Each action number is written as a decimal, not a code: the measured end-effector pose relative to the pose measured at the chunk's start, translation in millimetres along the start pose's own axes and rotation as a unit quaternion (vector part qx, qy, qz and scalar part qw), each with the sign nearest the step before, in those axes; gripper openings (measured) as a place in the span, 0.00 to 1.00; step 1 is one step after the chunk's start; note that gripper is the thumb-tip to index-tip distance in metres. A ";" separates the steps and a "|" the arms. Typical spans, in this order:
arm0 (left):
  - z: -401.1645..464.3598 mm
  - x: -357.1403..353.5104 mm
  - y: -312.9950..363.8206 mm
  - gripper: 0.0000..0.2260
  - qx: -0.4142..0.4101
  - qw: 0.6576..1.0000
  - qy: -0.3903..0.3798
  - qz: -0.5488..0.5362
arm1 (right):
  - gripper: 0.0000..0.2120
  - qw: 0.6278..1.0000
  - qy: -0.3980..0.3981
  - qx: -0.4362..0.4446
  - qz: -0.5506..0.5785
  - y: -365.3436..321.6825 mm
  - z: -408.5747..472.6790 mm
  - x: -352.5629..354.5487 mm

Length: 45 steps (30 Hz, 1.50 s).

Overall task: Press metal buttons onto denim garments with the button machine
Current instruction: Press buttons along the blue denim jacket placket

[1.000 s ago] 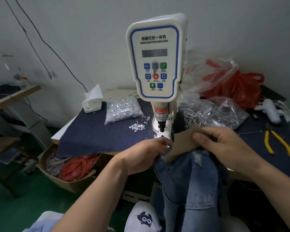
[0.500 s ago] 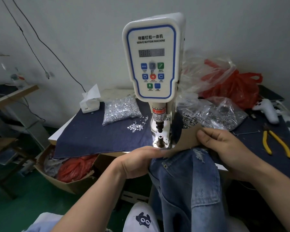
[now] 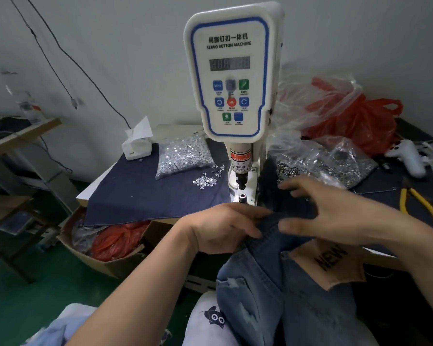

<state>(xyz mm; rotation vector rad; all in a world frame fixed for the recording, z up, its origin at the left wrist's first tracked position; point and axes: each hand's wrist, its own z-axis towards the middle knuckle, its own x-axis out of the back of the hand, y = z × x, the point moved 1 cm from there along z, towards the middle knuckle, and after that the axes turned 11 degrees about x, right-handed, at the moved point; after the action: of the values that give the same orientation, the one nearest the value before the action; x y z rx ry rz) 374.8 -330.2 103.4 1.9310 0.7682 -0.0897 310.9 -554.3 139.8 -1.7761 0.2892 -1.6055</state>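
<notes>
The white servo button machine [image 3: 231, 78] stands at the table's middle, its punch above the small metal die [image 3: 242, 197]. Blue denim jeans [image 3: 273, 290] hang from the table edge over my lap, with a brown tag [image 3: 328, 263] printed "NEW" lying on them. My left hand [image 3: 223, 229] grips the jeans' top edge just in front of the die. My right hand [image 3: 333, 211] hovers over the waistband with fingers spread and blurred, holding nothing. A bag of silver buttons [image 3: 183, 157] and loose ones [image 3: 206, 181] lie left of the machine.
Bags of metal parts [image 3: 335, 163] and a red plastic bag [image 3: 360, 121] sit right of the machine. Yellow pliers [image 3: 420, 206] and a white gun-shaped tool [image 3: 408, 156] lie at far right. A tissue box [image 3: 136, 146] sits back left. A cardboard box [image 3: 103, 248] stands under the table.
My right hand has let go of the brown tag and opened; the tag has dropped onto the jeans. The jeans have slid back from the die toward me.
</notes>
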 end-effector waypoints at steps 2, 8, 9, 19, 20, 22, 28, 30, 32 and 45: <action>4.6 -9.4 5.6 0.25 -0.005 0.999 -0.019 0.025 | 0.47 0.991 -0.110 -0.006 -0.073 -7.7 7.9 -9.7; 12.1 14.0 -8.8 0.23 0.062 0.912 0.130 0.383 | 0.09 0.990 -0.120 0.017 0.072 14.6 8.7 -4.9; 13.4 19.1 -17.3 0.23 0.109 0.871 0.132 0.461 | 0.11 0.984 -0.115 0.010 0.134 21.7 5.2 -3.7; -9.2 42.7 -24.8 0.08 -0.009 0.988 0.124 0.095 | 0.18 0.885 -0.039 -0.118 0.449 90.8 -16.4 -0.3; -10.0 41.7 -22.1 0.07 -0.016 0.987 0.122 0.106 | 0.18 0.887 -0.034 -0.115 0.446 91.5 -16.1 -0.7; -11.9 41.7 -17.7 0.07 -0.047 0.983 0.117 0.130 | 0.15 0.899 -0.016 -0.099 0.425 91.0 -15.7 1.2; -18.5 34.2 -10.9 0.16 -0.186 0.971 0.145 0.045 | 0.26 0.875 -0.063 0.029 0.480 69.4 -21.5 -9.5; -26.0 34.6 -13.6 0.12 -0.222 0.959 0.167 0.064 | 0.23 0.895 -0.071 0.021 0.439 59.7 -22.3 -13.3; -37.0 38.9 -17.3 0.13 -0.244 0.943 0.206 0.098 | 0.14 0.972 -0.067 0.011 0.224 51.8 -21.3 -8.0; -35.3 46.3 -117.0 0.20 -0.046 0.665 0.694 0.273 | 0.13 0.992 0.066 -0.110 -0.006 -17.1 -47.5 -37.2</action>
<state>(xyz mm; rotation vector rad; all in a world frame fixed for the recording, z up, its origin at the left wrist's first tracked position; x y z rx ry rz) 338.3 -245.6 10.8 1.7745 0.9886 1.9502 254.0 -536.5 120.4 -1.8371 0.5363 -1.7605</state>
